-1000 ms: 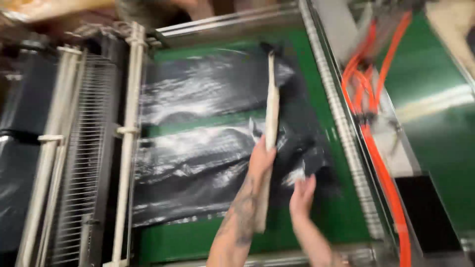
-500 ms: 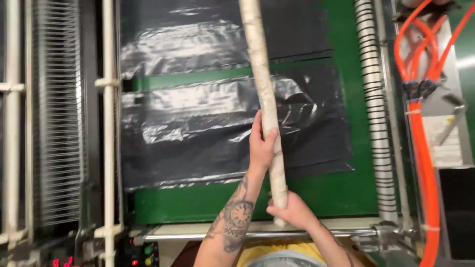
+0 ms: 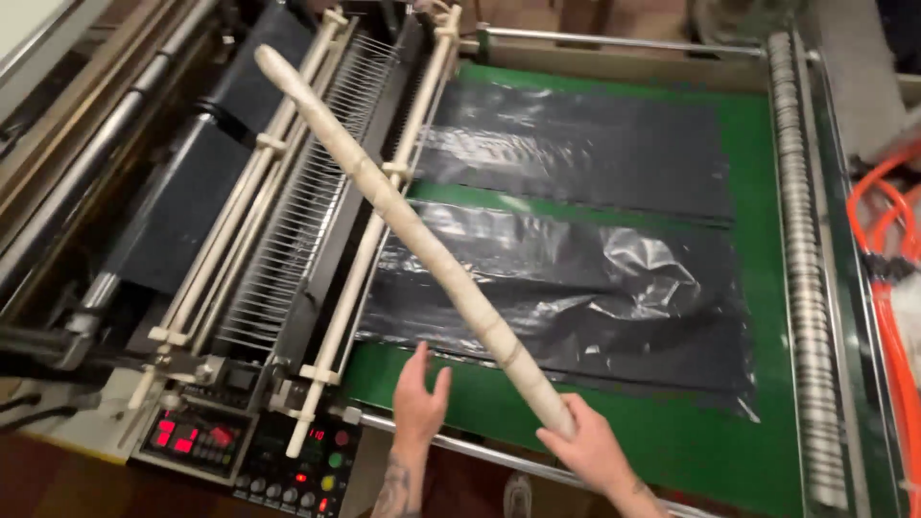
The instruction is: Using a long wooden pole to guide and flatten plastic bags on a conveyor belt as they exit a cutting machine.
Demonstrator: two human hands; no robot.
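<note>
while the right hand [image 3: 587, 443] grips the low end of the long pale stick [image 3: 413, 230], it slants up and away leftward; left hand [image 3: 419, 395] spread, empty, just beside black bags [image 3: 595, 288] on the green table [image 3: 672, 436]; looks like mid-reposition; next wants a second grip.

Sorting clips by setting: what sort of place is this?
Probably a plastic-bag factory: flat black plastic bags lie on a machine's green conveyor belt, beside a red-lit control panel. The right hand holds a long pale stick.

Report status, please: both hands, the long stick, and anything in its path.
Right hand grips long pale stick at its near end. Left hand open, off stick, above green table. Stick angled over black plastic sheets and machine rollers.
</note>
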